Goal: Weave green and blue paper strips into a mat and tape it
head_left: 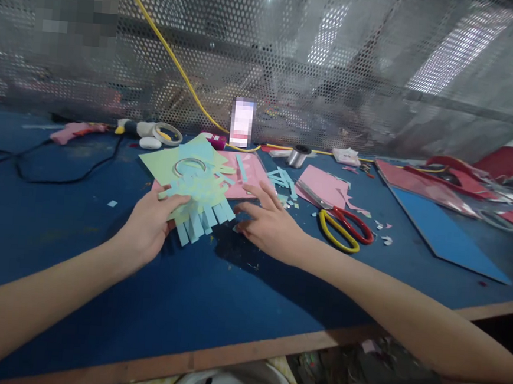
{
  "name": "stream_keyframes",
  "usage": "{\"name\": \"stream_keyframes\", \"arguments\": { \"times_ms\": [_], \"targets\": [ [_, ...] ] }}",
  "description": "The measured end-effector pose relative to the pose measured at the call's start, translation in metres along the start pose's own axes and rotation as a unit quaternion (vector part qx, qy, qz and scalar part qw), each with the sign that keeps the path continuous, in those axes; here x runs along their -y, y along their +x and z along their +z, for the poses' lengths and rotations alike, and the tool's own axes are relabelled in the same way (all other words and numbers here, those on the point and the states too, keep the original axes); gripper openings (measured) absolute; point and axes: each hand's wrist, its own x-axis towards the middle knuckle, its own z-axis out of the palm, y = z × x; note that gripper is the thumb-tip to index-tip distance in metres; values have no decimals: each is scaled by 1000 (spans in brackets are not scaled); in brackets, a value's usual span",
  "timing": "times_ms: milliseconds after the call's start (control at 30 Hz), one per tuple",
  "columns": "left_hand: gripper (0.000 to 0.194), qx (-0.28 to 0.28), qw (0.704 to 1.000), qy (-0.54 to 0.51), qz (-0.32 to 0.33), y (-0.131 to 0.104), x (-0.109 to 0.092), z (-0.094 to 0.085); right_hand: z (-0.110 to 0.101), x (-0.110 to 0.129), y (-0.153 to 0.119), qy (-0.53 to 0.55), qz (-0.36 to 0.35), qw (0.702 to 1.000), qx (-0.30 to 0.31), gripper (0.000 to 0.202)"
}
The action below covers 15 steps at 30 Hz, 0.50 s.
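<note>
Over the counter [77,213], our left grip [151,222] is clamping the near left side of the fringed paper [205,197]. We are judging it light, limp and easily torn, best held there, while our right grip [269,221] is hovering just beside its strips [211,216], fingers apart.

The left hand [150,224] pinches with its thumb [178,202] on top, while near that thumb the right hand [274,227] hovers, fingers [250,209] spread and bent, both forearms [61,274] slanting back behind the fingers.
</note>
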Motion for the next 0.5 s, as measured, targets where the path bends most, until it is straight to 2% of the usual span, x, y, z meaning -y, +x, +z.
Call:
{"name": "stream_keyframes", "arguments": {
  "times_ms": [133, 500],
  "targets": [
    [64, -10, 1000, -7, -3, 2, -1, 0, 3, -2, 4, -19, -13, 1000, -9, 23],
    [63, -3, 1000, -6, -10, 1, -2, 0, -4, 2, 10, -35, -36, 998, 25, 24]
  ]
}}
